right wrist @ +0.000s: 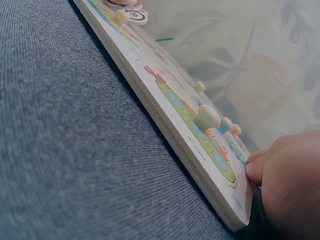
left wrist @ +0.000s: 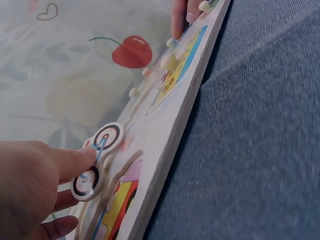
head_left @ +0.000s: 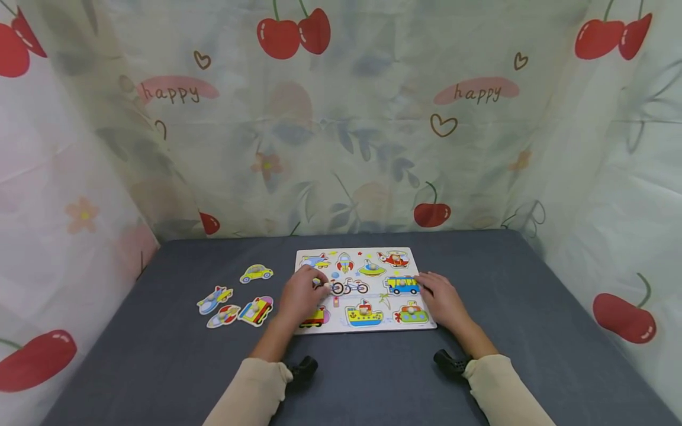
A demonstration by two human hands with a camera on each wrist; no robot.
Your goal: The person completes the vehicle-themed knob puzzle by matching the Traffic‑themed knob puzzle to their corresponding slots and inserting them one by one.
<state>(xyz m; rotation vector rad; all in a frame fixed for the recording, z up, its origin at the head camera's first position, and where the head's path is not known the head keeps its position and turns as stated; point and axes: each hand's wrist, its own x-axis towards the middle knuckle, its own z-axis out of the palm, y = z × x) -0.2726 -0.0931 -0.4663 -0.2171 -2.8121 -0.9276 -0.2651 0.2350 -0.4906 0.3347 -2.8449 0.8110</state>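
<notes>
My left hand pinches a bicycle puzzle piece between thumb and fingers, tilted over the left middle of the white wooden puzzle board. A printed bicycle shows on the board just right of the piece. My right hand rests on the board's right edge, its fingertips beside the bus piece. Knobbed pieces sit in the board: a helicopter, a flying saucer, a ship and a submarine. The left hand partly hides the train picture.
Left of the board, on the dark cloth-covered table, lie a yellow car piece, a plane piece, a rocket piece and a train piece. A cherry-print curtain stands behind and at both sides.
</notes>
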